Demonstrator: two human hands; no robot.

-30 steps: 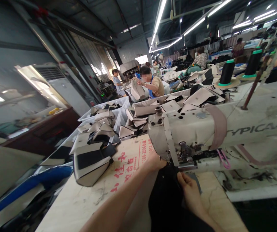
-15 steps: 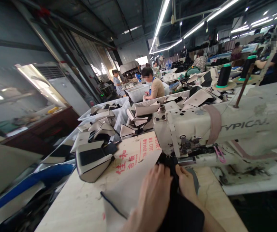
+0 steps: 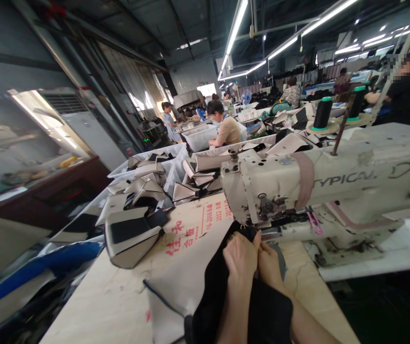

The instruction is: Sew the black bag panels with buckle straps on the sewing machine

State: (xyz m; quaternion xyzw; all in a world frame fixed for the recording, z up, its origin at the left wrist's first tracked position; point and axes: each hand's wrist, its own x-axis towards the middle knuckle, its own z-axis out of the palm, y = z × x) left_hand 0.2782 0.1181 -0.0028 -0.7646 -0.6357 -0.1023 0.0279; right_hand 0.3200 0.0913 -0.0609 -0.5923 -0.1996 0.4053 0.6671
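A beige and black fabric piece (image 3: pixel 179 272) with dark binding lies on the wooden table, its black part (image 3: pixel 210 296) running up under the sewing machine head (image 3: pixel 249 196). My left hand (image 3: pixel 241 255) is closed on the black fabric just in front of the needle area, fingers curled. Right beside it, my right hand (image 3: pixel 271 263) pinches the black fabric's edge, thumb near the left fingers. The needle and presser foot are partly hidden. A finished-looking beige and black pouch-like piece (image 3: pixel 129 231) rests at the table's left.
White plastic bins (image 3: pixel 174 177) behind the wooden table (image 3: pixel 93 296) hold several similar pieces. Black thread cones (image 3: pixel 322 113) stand behind the machine. A blue-edged container (image 3: pixel 72 263) sits at left. A person in a tan top (image 3: pixel 228 131) works beyond the bins; another in black is at right.
My left hand has moved right, against my right hand, and its fingers have curled. More black fabric shows to its left. The whole view has shifted slightly.
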